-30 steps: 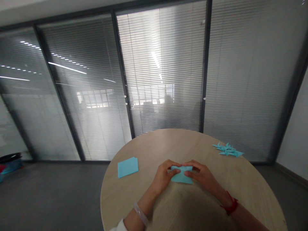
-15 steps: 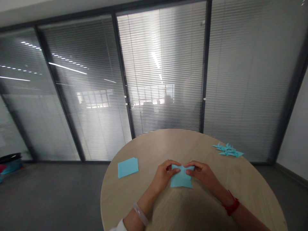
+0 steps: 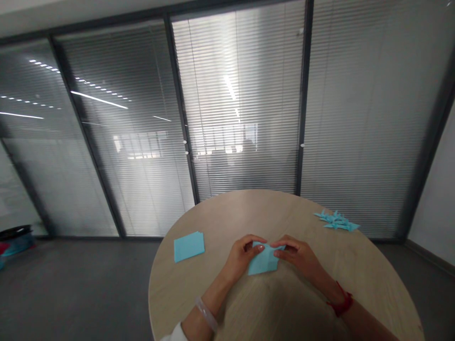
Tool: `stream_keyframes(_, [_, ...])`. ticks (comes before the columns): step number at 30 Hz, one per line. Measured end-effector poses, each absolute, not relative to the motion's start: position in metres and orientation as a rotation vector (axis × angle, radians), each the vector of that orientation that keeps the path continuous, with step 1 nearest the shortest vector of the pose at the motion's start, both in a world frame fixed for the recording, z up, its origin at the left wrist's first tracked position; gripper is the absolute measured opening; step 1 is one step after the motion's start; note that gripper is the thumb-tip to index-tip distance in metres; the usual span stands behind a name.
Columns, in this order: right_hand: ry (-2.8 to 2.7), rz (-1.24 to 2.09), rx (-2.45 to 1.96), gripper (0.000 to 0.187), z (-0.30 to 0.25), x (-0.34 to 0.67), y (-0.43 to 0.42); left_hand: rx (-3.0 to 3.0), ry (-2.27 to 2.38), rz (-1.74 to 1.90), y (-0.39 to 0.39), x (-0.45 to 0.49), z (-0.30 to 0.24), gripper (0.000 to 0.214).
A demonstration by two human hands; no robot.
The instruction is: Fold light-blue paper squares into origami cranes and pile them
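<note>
A light-blue sheet of origami paper [image 3: 263, 263] is held up between my two hands, partly folded, over the near middle of the table. My left hand [image 3: 241, 255] pinches its upper left edge, thumb on the near face and fingers behind. On the upper right edge, my right hand [image 3: 297, 255] grips it in a similar pinch. The fingertips of both hands come close together at the top of the paper. Parts of the paper's upper edge are hidden by the fingers.
The round wooden table [image 3: 249, 208] carries a stack of blue paper sheets [image 3: 189, 247] on the left. Several folded blue paper figures [image 3: 337, 221] lie heaped near the right edge. Beyond stands a glass partition with blinds [image 3: 241, 104]. A dark-rimmed bin [image 3: 16, 240] is on the floor at far left.
The paper's lower edge has swung slightly left and now tilts, its left corner lower. Both hands keep their pinch and have barely shifted.
</note>
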State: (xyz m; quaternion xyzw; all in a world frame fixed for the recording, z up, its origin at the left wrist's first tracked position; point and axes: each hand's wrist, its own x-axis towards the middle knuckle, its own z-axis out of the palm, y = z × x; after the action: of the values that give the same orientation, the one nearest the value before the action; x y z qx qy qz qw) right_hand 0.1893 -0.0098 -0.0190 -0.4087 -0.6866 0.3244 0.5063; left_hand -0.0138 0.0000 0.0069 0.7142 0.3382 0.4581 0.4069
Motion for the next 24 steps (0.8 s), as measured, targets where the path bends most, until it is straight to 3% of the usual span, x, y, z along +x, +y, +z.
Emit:
stream_keyframes(14, [-1.732, 0.608, -0.89, 0.024, -0.016, 0.184, -0.013, 1.633, 0.825, 1.029, 0.0, -0.013, 0.0, 0.046])
stream_keyframes(19, [-1.587, 0.536, -0.966, 0.027, -0.018, 0.187, -0.011, 1.684, 0.845, 1.255, 0.0, -0.009, -0.005, 0.056])
stream_keyframes(24, [-1.496, 0.465, -1.026, 0.029, -0.019, 0.191, -0.01, 1.999, 0.978, 1.42, -0.002, -0.01, -0.002, 0.033])
